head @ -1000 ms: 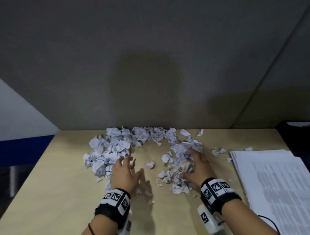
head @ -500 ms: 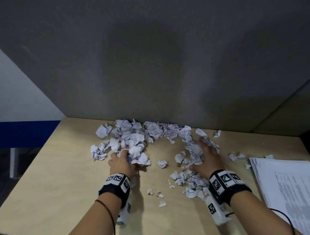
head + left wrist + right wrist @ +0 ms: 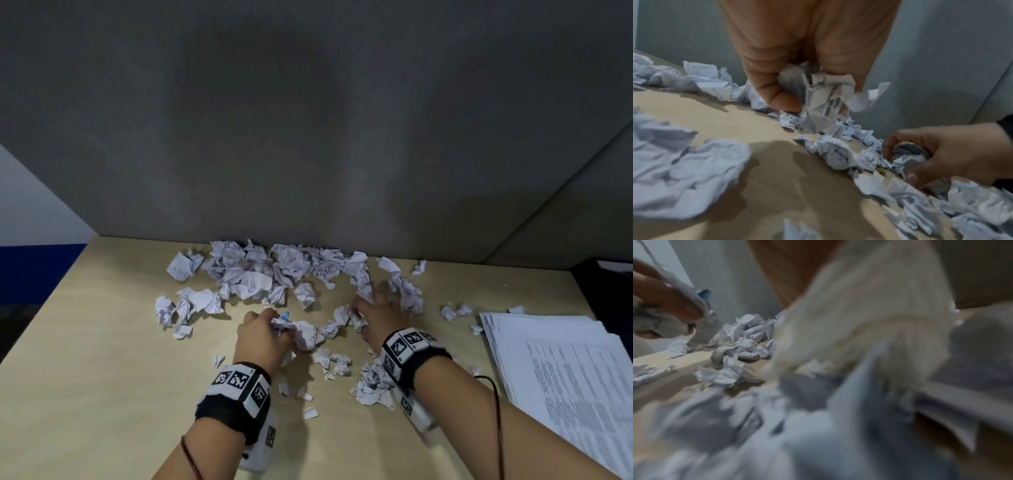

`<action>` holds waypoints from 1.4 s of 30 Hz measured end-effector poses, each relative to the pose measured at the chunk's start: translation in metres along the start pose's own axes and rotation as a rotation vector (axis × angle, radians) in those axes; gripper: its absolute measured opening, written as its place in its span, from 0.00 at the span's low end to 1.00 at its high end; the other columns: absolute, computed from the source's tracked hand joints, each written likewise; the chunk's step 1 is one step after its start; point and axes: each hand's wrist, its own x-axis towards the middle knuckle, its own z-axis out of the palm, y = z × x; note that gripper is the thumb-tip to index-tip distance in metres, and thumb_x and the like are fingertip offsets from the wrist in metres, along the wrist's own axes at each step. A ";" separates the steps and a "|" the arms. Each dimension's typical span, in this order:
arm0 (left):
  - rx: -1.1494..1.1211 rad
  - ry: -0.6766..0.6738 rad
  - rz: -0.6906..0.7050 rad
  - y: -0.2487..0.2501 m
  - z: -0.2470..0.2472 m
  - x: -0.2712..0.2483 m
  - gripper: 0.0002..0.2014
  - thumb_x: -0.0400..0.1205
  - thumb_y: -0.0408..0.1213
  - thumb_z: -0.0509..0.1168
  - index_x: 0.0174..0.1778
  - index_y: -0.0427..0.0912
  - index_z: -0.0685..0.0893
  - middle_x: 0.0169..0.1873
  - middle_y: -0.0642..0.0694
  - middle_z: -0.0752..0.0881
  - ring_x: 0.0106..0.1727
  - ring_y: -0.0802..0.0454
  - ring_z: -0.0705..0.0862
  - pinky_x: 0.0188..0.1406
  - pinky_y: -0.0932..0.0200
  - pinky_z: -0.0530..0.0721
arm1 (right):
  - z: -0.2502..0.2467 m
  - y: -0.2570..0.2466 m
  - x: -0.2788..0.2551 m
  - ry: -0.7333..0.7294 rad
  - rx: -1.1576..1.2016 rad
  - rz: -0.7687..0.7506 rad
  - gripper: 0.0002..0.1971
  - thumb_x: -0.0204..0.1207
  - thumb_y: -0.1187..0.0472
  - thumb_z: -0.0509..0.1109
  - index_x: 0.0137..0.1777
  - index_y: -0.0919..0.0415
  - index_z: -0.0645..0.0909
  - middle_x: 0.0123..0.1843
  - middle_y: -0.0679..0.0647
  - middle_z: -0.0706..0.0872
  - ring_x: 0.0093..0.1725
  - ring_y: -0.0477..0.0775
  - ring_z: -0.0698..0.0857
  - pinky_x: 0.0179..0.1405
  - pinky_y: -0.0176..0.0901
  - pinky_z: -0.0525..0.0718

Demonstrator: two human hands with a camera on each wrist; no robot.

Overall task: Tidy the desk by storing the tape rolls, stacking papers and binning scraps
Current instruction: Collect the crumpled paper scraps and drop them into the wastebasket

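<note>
Crumpled white paper scraps (image 3: 260,274) lie scattered across the back of the wooden desk (image 3: 85,377), against the grey partition. My left hand (image 3: 270,329) grips a wad of scraps (image 3: 822,94) with curled fingers at the desk's middle. My right hand (image 3: 373,308) sits just to its right, fingers curled round more scraps (image 3: 906,155) in the pile. A stack of printed papers (image 3: 565,377) lies at the right edge. The right wrist view is blurred, filled with scraps (image 3: 748,332). No tape rolls are in view.
A dark object (image 3: 606,291) stands at the far right behind the paper stack. Small torn bits (image 3: 310,413) dot the desk near my wrists. The grey partition (image 3: 308,137) closes off the back, and the desk's left half shows bare wood.
My left hand has moved right and closed on a wad of scraps. My right hand stays in the right pile, raking scraps together. The view has shifted left.
</note>
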 end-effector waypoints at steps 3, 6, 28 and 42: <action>-0.025 0.017 0.026 0.008 -0.003 -0.006 0.21 0.75 0.42 0.71 0.63 0.42 0.82 0.53 0.38 0.77 0.57 0.38 0.79 0.56 0.53 0.77 | -0.001 0.001 0.004 -0.018 0.028 -0.003 0.19 0.73 0.71 0.64 0.58 0.48 0.73 0.76 0.59 0.61 0.72 0.68 0.70 0.67 0.56 0.75; -0.040 0.012 0.060 0.017 -0.004 -0.012 0.21 0.76 0.44 0.71 0.64 0.42 0.81 0.54 0.39 0.78 0.57 0.38 0.80 0.56 0.54 0.77 | -0.001 0.008 0.008 -0.039 0.059 -0.031 0.18 0.69 0.73 0.65 0.49 0.48 0.75 0.73 0.56 0.67 0.73 0.66 0.70 0.67 0.53 0.75; -0.059 -0.288 0.520 0.163 0.079 -0.093 0.08 0.80 0.42 0.65 0.38 0.44 0.76 0.31 0.48 0.78 0.38 0.41 0.81 0.31 0.55 0.69 | -0.017 0.153 -0.140 0.423 1.273 0.285 0.17 0.65 0.83 0.71 0.30 0.60 0.77 0.31 0.51 0.80 0.32 0.47 0.79 0.29 0.33 0.79; 0.044 -0.587 0.794 0.260 0.185 -0.208 0.15 0.76 0.37 0.68 0.32 0.58 0.69 0.37 0.47 0.77 0.41 0.46 0.78 0.36 0.58 0.68 | 0.062 0.290 -0.282 0.753 1.663 0.632 0.16 0.67 0.82 0.73 0.31 0.61 0.76 0.28 0.48 0.78 0.24 0.43 0.77 0.26 0.34 0.78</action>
